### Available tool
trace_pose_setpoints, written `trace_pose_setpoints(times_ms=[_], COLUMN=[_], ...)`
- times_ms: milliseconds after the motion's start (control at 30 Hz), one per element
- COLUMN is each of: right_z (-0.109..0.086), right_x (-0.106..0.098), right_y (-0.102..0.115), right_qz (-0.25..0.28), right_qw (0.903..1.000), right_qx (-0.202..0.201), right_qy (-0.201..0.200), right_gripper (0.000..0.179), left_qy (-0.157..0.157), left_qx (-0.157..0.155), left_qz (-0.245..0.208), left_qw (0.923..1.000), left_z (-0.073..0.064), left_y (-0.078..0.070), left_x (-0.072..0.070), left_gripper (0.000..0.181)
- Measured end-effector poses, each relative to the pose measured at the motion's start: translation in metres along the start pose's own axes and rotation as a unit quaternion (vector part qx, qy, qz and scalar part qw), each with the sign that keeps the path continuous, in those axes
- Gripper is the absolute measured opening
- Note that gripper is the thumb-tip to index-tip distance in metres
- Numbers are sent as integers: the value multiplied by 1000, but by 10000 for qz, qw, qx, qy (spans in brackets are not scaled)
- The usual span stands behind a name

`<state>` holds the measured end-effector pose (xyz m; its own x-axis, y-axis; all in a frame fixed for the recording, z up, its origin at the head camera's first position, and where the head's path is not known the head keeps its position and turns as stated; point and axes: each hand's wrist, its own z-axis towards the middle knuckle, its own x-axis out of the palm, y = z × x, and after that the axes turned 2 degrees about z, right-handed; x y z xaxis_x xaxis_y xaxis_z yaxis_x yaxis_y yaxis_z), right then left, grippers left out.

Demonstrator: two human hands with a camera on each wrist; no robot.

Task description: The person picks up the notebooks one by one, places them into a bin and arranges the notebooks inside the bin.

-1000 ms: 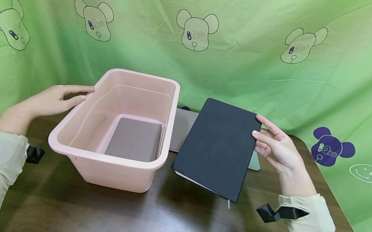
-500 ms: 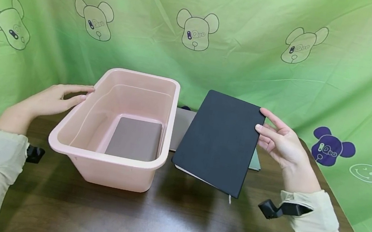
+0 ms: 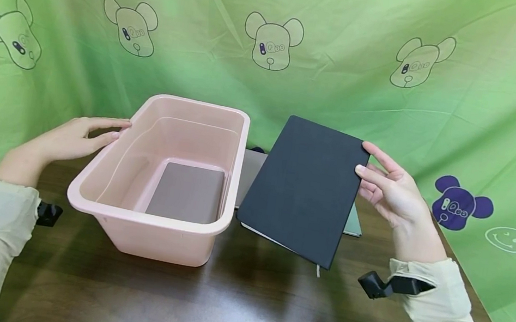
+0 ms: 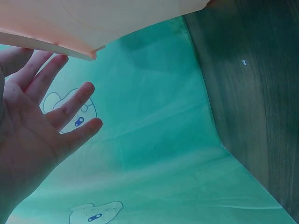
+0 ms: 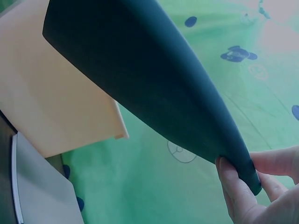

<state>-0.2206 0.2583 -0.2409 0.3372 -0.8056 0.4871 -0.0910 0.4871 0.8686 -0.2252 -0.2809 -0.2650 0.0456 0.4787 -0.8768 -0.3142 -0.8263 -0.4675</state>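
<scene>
My right hand [image 3: 392,193] pinches a black hardcover notebook [image 3: 303,189] near its far right corner and holds it tilted above the table, just right of the pink plastic bin [image 3: 153,237]. A pale ribbon hangs from the notebook's near edge. In the right wrist view, the thumb and fingers clasp the end of the notebook's spine [image 5: 205,93]. My left hand [image 3: 73,138] touches the bin's left rim with extended fingers, which appear spread in the left wrist view. Inside the bin, a grey-brown notebook [image 3: 189,192] lies flat on the bottom.
Behind the black notebook, a grey notebook [image 3: 248,173] and a green one [image 3: 353,222] lie partly hidden on the dark wooden table [image 3: 217,309]. A green printed curtain [image 3: 327,93] hangs behind and along both sides.
The right hand has raised the black notebook a little and moved it slightly away from the body. The left hand and bin have stayed put.
</scene>
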Motion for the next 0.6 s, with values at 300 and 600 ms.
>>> trace_pose_setpoints(times_ms=[300,600], right_z=[3,7], right_x=[6,12], right_y=[3,8], right_qz=[-4,0], right_qw=[10000,10000], right_qx=[-31,-77], right_qy=[-49,-48], right_gripper=[47,47], left_qy=[17,-9], left_qx=[-14,6], left_qz=[-4,-48], left_qw=[10000,10000], left_z=[0,0], left_y=[-1,-1], left_x=[0,0], left_gripper=[47,47])
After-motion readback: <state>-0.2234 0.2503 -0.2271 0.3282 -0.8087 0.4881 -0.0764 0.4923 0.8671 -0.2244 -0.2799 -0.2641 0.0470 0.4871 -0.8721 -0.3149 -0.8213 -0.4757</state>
